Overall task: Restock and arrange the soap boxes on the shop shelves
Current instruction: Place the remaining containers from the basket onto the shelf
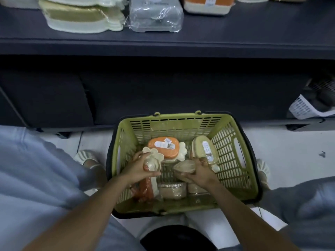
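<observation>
A green plastic basket [233, 160] with slotted lattice walls and a dark rim sits on the pale tiled floor [290, 151], between the person's knees. Both hands reach down into it. The left hand [140, 170] curls its fingers round an orange and cream soap box [151, 165], shaped like a carrot with a scalloped leafy end and wrapped in glossy clear film; the box stands on edge against the basket's left wall. The right hand [198, 173] grips a beige soap box [184, 166], rounded and also film-wrapped, lifted a little above the basket floor.

More boxes lie in the basket: an orange-lidded carrot box [163, 147] with a white label lying flat toward the far wall, a tan oval box [204, 149] with a white label tilted at the right, and two beige rectangular boxes [173, 191] lying side by side near the front.

Above, a dark matte shelf [235, 33] carries a stack of pale green scalloped boxes [79, 17], a grey box [155, 17] in crinkled film just beside it, and an orange and cream box [208, 6] further right.
</observation>
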